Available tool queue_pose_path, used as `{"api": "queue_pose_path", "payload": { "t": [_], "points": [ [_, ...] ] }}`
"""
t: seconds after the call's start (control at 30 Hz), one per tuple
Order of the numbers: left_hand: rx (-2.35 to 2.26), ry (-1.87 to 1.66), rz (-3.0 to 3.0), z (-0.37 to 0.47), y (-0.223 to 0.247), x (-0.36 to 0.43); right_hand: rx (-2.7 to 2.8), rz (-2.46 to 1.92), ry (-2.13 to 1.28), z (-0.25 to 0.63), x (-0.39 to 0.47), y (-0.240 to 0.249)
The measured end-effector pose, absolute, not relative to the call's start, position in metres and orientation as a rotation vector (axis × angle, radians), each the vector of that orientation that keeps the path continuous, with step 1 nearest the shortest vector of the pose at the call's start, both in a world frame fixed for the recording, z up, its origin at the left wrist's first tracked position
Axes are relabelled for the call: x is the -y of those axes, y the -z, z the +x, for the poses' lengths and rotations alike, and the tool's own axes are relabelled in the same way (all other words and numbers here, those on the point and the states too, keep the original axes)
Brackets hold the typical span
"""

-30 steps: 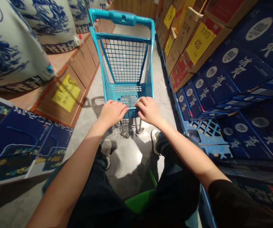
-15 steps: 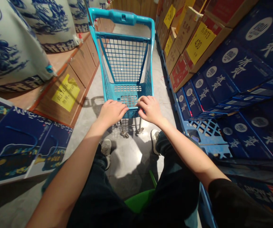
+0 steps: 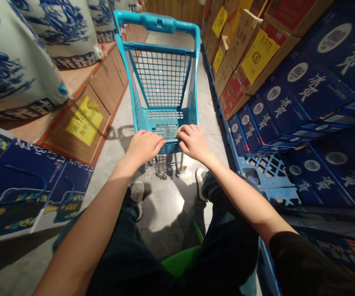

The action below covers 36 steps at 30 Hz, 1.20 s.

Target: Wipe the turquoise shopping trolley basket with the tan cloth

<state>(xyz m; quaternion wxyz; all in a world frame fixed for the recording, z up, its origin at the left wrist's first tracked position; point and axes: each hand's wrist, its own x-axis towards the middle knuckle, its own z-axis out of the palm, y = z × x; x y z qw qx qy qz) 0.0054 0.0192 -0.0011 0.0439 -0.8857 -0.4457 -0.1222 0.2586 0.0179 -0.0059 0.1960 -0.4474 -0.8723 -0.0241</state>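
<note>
1. Aisle hemmed in: blue cartons (image 3: pixel 291 102) stacked at the right, wooden cabinet (image 3: pixel 103 86) with big blue-and-white jars (image 3: pixel 10 61) at the left, which leaves a narrow lane of floor.
2. Blue shopping cart (image 3: pixel 165 82) stands in that lane directly ahead; its mesh basket looks empty, though the near corner is hidden.
3. Left hand (image 3: pixel 145 146) and right hand (image 3: pixel 192 142) rest side by side on the cart's near rim, fingers curled over it, likely for steering.

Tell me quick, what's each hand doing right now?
Left hand: closed on the near rim of the blue cart.
Right hand: closed on the same rim.
</note>
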Motion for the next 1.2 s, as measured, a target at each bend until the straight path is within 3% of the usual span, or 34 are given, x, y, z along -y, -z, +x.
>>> {"api": "queue_pose_path", "payload": {
  "t": [0.23, 0.47, 0.67, 0.87, 1.2],
  "points": [
    [1.366, 0.359, -2.719, 0.000, 0.000, -0.018, 2.536, -1.159, 0.020, 0.253, -0.014, -0.001],
    [1.369, 0.420, -2.732, 0.003, 0.001, -0.019, 2.493, -1.330, 0.016, 0.262, -0.018, -0.005],
    [1.390, 0.402, -2.734, 0.005, 0.000, -0.019, 2.537, -1.167, 0.039, 0.248, -0.011, -0.002],
    [1.359, 0.376, -2.730, 0.004, 0.001, -0.021, 2.468, -1.358, 0.014, 0.264, -0.025, -0.004],
    [1.400, 0.316, -2.714, 0.006, -0.002, -0.018, 2.538, -1.166, 0.041, 0.234, -0.001, 0.002]
  ]
}}
